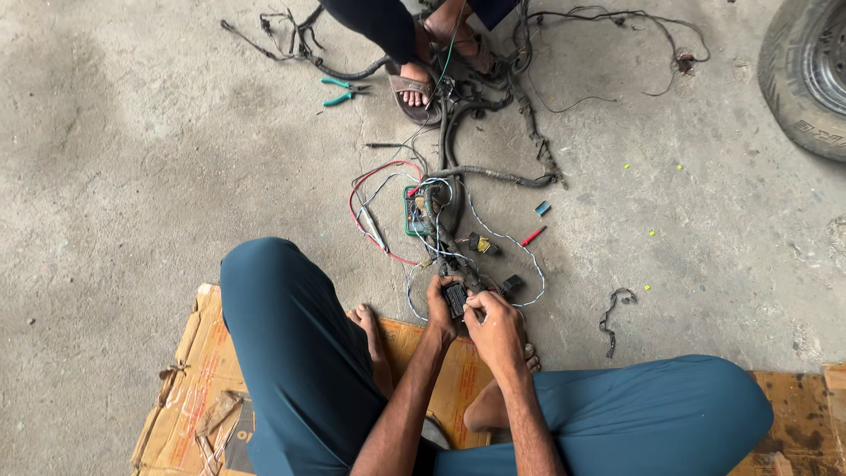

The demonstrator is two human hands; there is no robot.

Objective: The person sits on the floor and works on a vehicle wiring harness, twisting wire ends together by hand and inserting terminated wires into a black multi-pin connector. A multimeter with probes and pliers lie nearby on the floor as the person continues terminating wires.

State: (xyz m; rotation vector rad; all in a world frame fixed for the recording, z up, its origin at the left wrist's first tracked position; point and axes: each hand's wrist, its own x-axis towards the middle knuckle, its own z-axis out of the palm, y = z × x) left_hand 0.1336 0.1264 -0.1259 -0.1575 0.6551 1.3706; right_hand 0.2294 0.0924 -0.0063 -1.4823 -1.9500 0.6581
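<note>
The left hand (439, 304) is wrapped around a small black plug (455, 299), the kind of connector that sits on the end of car wires. The right hand (495, 324) pinches at the side of the same plug with its fingertips (473, 308). So both hands grip this one plug, just above the person's bare feet and in front of the crossed legs in blue-green trousers (291, 353).

The plug is dark, boxy and small. Thin white and blue wires run out of it toward the wire bundle (449, 211) on the floor. It is held low over the concrete floor (132, 159), at the near end of the bundle.

The person sits on one flat sheet of brown cardboard (189, 388).

Further out, the long black bundle snakes away across the floor. One red wire (374, 189) loops beside it. One green box part (412, 211) sits in the tangle. One yellow and black plug (483, 244) lies near it, and one more dark plug (512, 284) lies just right of the hands. One small red piece (532, 236) and one small blue piece (543, 209) lie apart on the floor.

At the top, another person's two feet in sandals (414, 88) stand on the wires. One pair of pliers with green handles (344, 91) lies beside them. One tyre (806, 70) shows in the top right corner.
</note>
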